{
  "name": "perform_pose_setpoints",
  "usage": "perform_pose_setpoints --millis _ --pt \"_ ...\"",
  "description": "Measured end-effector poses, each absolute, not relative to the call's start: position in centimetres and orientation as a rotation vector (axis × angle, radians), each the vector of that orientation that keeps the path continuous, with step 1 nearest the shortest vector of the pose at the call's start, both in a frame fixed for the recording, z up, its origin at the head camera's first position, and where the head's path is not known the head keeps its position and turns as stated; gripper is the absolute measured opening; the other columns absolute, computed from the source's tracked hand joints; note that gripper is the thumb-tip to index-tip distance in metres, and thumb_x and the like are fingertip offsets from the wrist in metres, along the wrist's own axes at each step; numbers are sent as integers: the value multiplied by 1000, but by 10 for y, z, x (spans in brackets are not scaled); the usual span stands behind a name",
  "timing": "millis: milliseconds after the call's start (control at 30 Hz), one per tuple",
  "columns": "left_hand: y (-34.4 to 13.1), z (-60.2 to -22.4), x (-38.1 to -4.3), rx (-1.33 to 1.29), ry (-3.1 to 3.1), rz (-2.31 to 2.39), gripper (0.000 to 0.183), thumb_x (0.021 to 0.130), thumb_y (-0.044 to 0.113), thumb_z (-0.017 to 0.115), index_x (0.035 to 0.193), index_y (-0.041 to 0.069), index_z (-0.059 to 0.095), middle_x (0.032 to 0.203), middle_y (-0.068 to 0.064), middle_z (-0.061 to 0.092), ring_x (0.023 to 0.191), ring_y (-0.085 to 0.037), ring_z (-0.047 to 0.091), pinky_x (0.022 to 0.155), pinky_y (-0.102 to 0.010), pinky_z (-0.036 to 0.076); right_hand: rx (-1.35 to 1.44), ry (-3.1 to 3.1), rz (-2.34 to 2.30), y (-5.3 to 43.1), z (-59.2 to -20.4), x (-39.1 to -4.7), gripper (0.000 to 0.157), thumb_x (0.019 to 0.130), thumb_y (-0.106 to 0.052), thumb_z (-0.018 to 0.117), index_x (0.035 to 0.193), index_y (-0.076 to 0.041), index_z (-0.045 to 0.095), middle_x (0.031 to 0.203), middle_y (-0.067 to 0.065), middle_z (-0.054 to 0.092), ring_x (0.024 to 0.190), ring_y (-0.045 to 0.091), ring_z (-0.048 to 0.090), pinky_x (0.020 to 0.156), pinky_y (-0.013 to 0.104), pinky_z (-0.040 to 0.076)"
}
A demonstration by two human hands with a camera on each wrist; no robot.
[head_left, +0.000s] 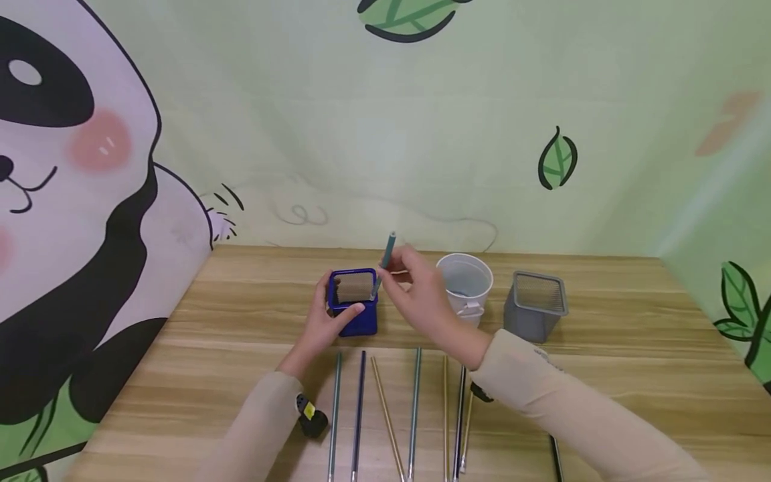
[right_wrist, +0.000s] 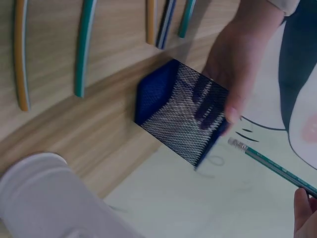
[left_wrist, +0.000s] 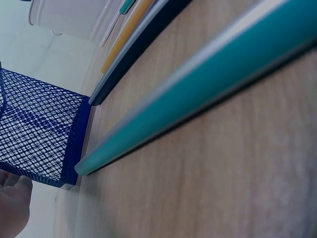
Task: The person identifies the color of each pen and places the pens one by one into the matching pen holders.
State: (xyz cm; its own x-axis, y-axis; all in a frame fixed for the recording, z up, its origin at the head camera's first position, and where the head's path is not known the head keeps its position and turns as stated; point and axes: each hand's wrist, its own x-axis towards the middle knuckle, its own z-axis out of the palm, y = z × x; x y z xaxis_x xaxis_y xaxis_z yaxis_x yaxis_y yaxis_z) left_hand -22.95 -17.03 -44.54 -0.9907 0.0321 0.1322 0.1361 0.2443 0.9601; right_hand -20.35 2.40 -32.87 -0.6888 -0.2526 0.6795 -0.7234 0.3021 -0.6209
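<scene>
Aslant, teal pencil [head_left: 389, 248] in the pinch of the right hand [head_left: 421, 291], near blue mesh basket [head_left: 363, 324]

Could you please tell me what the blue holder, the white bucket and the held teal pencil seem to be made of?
Blue holder: probably coated metal, given its fine see-through mesh. White bucket: smooth, unbroken wall; metal or plastic, I cannot tell. Held teal pencil: likely shiny painted wood; the silvery band near its end looks metallic.
</scene>
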Motion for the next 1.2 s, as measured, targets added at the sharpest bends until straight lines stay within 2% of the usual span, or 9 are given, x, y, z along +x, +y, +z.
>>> perform_pose_setpoints --millis 333,733,1200 --pt "-170 -448 -231 -169 -2397 -1894 87 88 20 68 152 13 9 153 -16 25 142 -33 21 112 -55 26 852 -2152 1364 19 -343 -203 8 88 5 60 96 6 57 93 18 65 89 28 66 77 32 57" --pt "-168 -446 -230 -147 -2393 -1890 87 88 19 68 152 13 9 152 -16 26 142 -33 22 112 -55 25 841 -2161 1317 19 -356 -204 12 89 4 59 100 3 55 92 19 65 87 29 67 76 32 57" --pt "-169 -446 -229 -151 -2389 -1899 88 88 17 68 152 11 9 153 -18 24 142 -35 20 112 -56 25 810 -2239 1359 18 -370 -206 7 92 -1 57 97 3 56 91 15 65 89 28 67 80 34 56"
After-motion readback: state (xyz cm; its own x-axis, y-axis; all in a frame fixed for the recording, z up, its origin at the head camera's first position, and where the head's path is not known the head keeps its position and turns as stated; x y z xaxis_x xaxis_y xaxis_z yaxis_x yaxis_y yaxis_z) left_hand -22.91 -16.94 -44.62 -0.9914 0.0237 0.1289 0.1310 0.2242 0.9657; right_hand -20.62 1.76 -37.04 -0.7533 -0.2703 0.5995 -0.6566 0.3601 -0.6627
